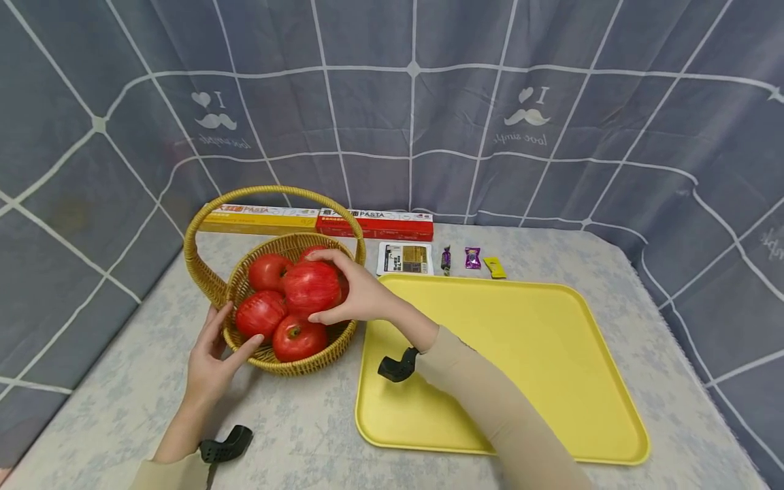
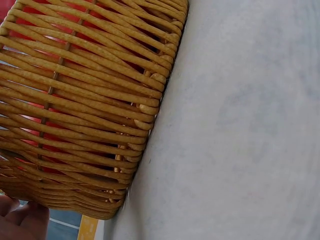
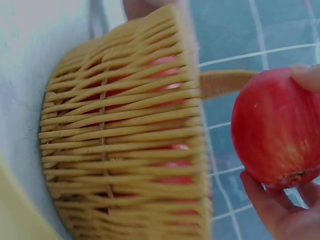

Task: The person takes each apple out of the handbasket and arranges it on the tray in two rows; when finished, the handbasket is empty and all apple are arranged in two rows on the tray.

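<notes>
A wicker basket [image 1: 292, 369] with a tall arched handle stands on the left of the table, holding several red apples [image 1: 299, 340]. My right hand [image 1: 366, 291] grips another red apple [image 1: 311, 288], thumb on one side and fingers on the other. In the right wrist view this apple [image 3: 272, 127] shows beyond the basket rim, clear of the wickerwork. My left hand [image 1: 209, 364] holds the near left rim, with the thumb over the edge and the fingers along the outer side. Only its fingertips [image 2: 35, 220] show in the left wrist view, against the rim.
A yellow tray [image 1: 527, 354] lies right of the basket, partly under my right forearm. Behind are a yellow pasta box [image 1: 263, 221], a red pasta box [image 1: 376, 226], a flat packet [image 1: 405, 258] and small wrapped candies [image 1: 472, 258]. A grey curtain [image 1: 380, 116] hangs behind the table.
</notes>
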Demonstrator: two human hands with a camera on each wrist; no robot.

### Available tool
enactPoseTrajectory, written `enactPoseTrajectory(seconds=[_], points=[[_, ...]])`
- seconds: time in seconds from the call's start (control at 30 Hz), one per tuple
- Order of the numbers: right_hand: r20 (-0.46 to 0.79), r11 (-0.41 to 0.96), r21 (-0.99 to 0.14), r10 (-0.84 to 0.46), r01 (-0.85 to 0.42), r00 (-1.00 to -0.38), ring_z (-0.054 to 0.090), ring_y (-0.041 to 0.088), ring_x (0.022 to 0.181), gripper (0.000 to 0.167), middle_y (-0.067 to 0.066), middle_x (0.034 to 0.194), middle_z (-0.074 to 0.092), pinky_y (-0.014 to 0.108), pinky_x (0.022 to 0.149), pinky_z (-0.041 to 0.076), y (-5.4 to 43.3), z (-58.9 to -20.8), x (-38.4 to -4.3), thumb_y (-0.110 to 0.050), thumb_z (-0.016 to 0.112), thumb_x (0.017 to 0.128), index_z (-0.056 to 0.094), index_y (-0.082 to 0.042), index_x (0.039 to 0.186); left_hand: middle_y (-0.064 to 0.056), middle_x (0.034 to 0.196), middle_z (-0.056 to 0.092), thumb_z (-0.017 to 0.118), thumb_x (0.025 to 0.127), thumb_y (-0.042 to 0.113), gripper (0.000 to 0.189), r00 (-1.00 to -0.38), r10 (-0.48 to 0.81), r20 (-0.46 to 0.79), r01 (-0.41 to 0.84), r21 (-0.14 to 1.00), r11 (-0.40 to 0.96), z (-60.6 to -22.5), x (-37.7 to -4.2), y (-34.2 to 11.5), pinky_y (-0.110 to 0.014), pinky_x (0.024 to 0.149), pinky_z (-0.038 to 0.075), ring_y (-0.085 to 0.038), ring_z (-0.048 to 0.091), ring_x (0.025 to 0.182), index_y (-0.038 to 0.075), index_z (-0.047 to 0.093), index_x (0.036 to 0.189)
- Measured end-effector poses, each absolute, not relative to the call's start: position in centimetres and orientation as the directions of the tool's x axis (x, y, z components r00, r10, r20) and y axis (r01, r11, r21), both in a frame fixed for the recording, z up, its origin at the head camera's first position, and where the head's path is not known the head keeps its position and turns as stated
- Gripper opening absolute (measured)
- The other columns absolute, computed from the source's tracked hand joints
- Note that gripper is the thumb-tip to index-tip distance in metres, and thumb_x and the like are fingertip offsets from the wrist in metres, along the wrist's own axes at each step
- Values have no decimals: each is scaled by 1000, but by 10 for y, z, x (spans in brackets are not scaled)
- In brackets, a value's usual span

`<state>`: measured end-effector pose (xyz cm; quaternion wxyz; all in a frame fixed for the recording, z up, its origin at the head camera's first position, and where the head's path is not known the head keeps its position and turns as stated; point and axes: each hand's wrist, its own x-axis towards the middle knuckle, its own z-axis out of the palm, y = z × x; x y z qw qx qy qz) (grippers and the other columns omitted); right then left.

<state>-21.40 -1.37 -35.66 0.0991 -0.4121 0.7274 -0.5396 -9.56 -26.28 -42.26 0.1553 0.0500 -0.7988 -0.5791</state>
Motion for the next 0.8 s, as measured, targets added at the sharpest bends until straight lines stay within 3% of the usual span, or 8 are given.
enactPoseTrajectory(seconds=[0.2, 0.33, 0.5, 0.8], points=[[324, -11, -885, -734, -466, -597, 42, 19, 120, 82, 5, 135, 37, 33, 88, 49, 28, -353, -205, -6, 82, 69, 41, -14, 139, -9, 156, 4, 67, 85, 0, 75, -948, -262, 181, 88, 939, 332, -422, -95, -264, -6, 93, 30, -27, 20, 139, 9, 29, 148], [313, -3, -892, -725, -451, -614, 42, 23, 120, 80, 8, 134, 40, 36, 89, 48, 56, -360, -205, -1, 81, 68, 41, -8, 137, -10, 156, 5, 67, 85, 2, 74, -951, -263, 165, 75, 944, 322, -422, -96, -263, -6, 93, 30, -29, 23, 138, 9, 29, 148], [271, 6, -930, -664, -367, -697, 44, 30, 120, 79, 15, 131, 44, 41, 88, 48, 81, -373, -213, 7, 78, 68, 36, -5, 133, -12, 156, 6, 66, 86, 3, 73, -951, -267, 155, 64, 945, 319, -422, -97, -264, -6, 94, 30, -30, 24, 137, 8, 29, 148], [188, 116, -952, -510, -284, -839, 44, 31, 120, 76, 13, 132, 45, 45, 89, 47, 98, -401, -232, 0, 80, 68, 40, -10, 133, -11, 156, 5, 66, 87, 5, 72, -956, -260, 138, 50, 946, 319, -422, -96, -263, -6, 93, 30, -32, 24, 137, 8, 28, 149]])
